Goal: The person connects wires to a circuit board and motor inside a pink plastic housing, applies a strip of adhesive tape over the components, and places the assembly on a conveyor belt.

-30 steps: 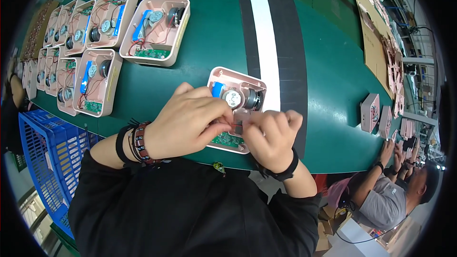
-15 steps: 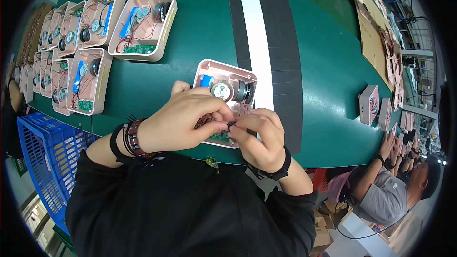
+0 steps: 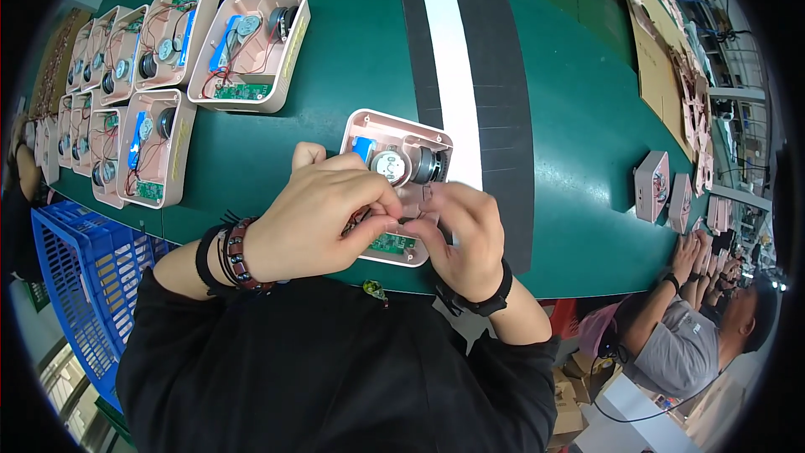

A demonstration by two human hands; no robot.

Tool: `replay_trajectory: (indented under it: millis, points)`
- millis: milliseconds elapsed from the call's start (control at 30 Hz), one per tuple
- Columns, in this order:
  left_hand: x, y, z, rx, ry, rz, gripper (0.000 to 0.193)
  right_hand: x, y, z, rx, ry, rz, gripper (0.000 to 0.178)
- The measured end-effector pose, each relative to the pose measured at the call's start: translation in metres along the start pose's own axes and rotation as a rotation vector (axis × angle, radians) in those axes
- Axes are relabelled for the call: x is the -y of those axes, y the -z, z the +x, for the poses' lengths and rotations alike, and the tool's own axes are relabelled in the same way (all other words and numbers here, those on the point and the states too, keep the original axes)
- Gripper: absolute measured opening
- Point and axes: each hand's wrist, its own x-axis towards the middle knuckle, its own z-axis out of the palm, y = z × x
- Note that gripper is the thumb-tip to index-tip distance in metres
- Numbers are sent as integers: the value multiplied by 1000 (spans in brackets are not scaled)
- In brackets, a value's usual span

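pink casing (image 3: 362,130), both hands (image 3: 319,218) pinching inside

You are at a long green bench (image 3: 335,117) that runs from upper left to right. A black mat (image 3: 503,117) with a white strip (image 3: 453,75) down its middle lies across the bench from its far edge to its near edge. Brown cardboard sheets (image 3: 654,59) lie along its far right end. Below the bench's left end a blue plastic crate (image 3: 75,285) stands on the floor. Past the bench's right end another person in a grey shirt (image 3: 679,352) sits, with cardboard boxes (image 3: 579,369) on the floor beside them. The light is bright and even.
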Motion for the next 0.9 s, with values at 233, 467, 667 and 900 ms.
replay_trajectory:
  millis: [233, 467, 667, 900]
  points:
    - [1, 0, -1, -46, -35, 60, 9, 2, 1, -1, 39, 148, -195, 29]
    - [-3, -8, -4, -212, -119, 233, 11, 3, 1, 7, 119, 45, -149, 22]
    - [-11, -8, -5, -190, -147, 335, 8, 13, 6, 17, 145, 61, -305, 23]
    - [-6, -4, -2, -121, -86, 133, 9, 11, 0, 11, 117, 3, -157, 24]
